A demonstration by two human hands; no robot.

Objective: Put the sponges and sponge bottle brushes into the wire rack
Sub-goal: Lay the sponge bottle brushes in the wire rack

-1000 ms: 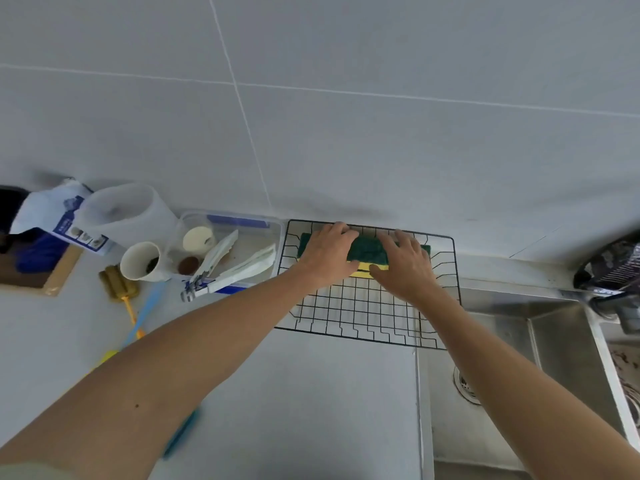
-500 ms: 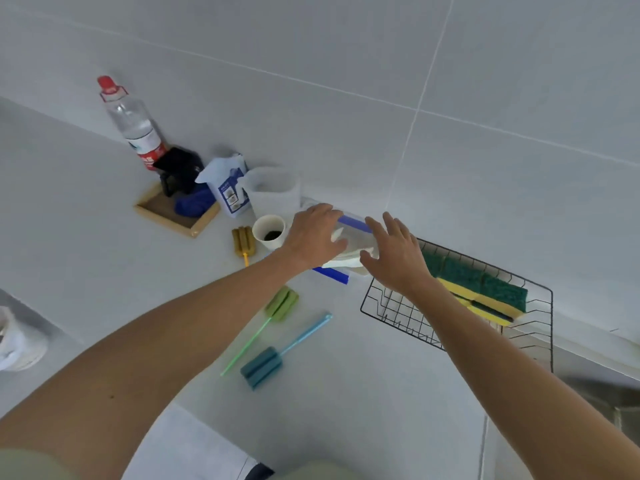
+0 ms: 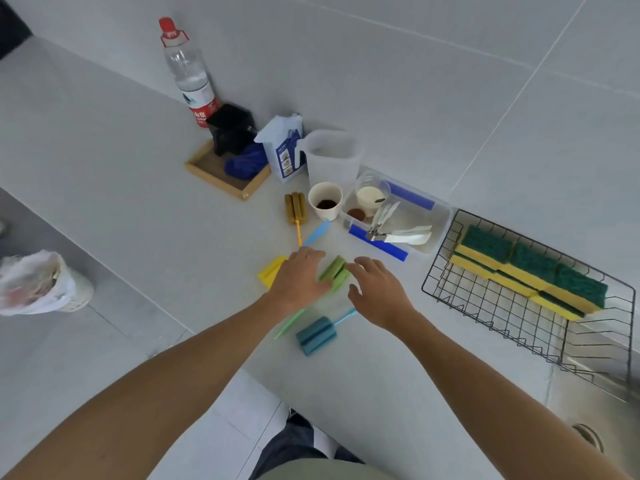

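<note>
Both hands open (nothing gripped): left hand [image 3: 298, 279], right hand [image 3: 377, 293] flanking green brush [image 3: 335, 271]; sponges [image 3: 530, 271] in wire rack [image 3: 491, 313].

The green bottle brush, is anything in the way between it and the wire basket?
Nothing visible blocks it. The green brush lies on the counter between both hands, and bare counter runs from it to the wire rack. The clear plastic box sits farther back, off that path.
</note>
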